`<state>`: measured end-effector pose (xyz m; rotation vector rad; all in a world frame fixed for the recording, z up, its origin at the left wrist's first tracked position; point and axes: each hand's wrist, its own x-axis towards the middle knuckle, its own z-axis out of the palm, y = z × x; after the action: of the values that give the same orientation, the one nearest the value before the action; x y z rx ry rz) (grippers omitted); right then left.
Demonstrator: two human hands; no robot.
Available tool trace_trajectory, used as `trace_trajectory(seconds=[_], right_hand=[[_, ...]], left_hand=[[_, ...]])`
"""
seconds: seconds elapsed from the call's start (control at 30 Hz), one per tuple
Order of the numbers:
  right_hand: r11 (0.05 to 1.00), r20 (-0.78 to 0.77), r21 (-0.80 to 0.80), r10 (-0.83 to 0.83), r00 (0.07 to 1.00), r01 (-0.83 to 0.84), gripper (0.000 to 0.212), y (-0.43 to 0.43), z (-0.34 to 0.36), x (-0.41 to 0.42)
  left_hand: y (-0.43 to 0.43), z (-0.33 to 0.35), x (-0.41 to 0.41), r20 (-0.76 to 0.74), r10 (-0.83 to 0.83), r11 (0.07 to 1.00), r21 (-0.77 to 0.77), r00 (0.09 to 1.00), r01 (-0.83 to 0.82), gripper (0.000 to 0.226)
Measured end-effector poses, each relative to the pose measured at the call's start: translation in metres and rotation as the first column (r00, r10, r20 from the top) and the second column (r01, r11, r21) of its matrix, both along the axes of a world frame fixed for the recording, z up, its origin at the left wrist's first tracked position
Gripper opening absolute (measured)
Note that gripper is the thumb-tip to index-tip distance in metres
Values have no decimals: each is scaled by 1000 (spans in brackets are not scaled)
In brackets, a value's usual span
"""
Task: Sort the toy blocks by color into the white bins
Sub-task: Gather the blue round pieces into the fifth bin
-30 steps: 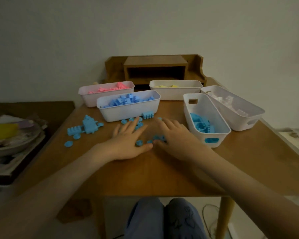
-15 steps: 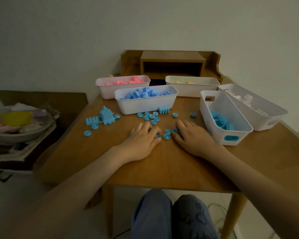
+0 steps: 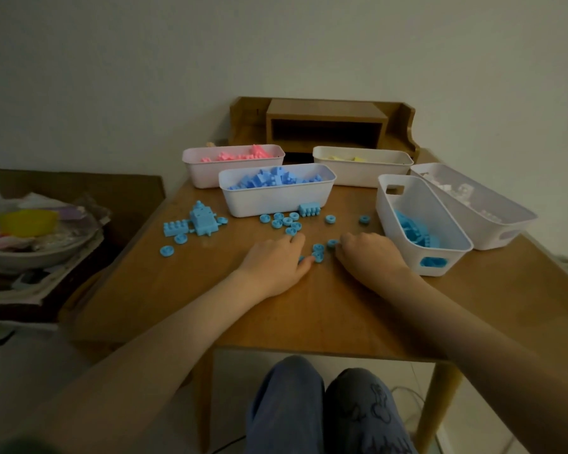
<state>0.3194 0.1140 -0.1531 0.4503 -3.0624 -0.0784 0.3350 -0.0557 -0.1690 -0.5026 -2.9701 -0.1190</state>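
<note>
Head view: my left hand (image 3: 273, 267) and right hand (image 3: 368, 253) curl around blue round pieces (image 3: 318, 248) on the table (image 3: 309, 309); whether either pinches one, I cannot tell.

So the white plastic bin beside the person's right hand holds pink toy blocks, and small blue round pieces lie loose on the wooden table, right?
Not quite. The head view shows that the white plastic bin beside the right hand holds blue toy blocks, not pink. The small blue round pieces do lie loose on the wooden table.

table (image 3: 309, 309): smooth wood | bins (image 3: 276, 199): matt white plastic | blocks (image 3: 204, 221): blue plastic
</note>
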Motion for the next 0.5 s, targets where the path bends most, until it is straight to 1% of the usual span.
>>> trace_trajectory(seconds=[0.07,0.1,0.13,0.17,0.23,0.27,0.33,0.37,0.4,0.43,0.5], right_hand=[[998,25,-52,-42,999,43,24,0,9,0],[997,-15,-69,-38,999,37,22,-1,13,-1],[996,-73,-93,-25,997,19,22,1,17,-2],[987,-119,-159,-34,992,15,25,3,22,-2],[950,-199,-312,-93,976,27,31,13,33,-4],[932,-257,-360,-138,957,38,31,19,40,-5],[924,-408,-379,-209,889,43,28,35,51,-10],[922,-459,-385,-230,858,42,30,44,52,-13],[916,-462,-395,-258,849,64,31,54,52,-17],[909,-400,-400,-285,871,114,32,62,50,-21],[913,-175,-328,-309,935,241,36,76,43,-28]], left_hand=[[-1,-1,2,-21,-2,1000,17,1000,2,36],[-1,-1,2,-38,1,1000,20,999,0,36],[-2,-1,3,-52,5,1000,19,999,-4,34],[-2,-2,3,-62,12,1000,18,998,-11,31],[-2,-1,3,-52,37,999,23,998,-36,28],[-2,-1,2,-39,50,998,26,998,-49,29],[0,0,1,-37,55,998,30,998,-53,31],[0,0,1,-45,45,999,30,998,-44,32],[0,0,1,-57,32,999,35,998,-30,32],[0,-1,1,-65,18,999,46,998,-15,32],[0,-1,0,-78,-3,998,55,997,8,33]])
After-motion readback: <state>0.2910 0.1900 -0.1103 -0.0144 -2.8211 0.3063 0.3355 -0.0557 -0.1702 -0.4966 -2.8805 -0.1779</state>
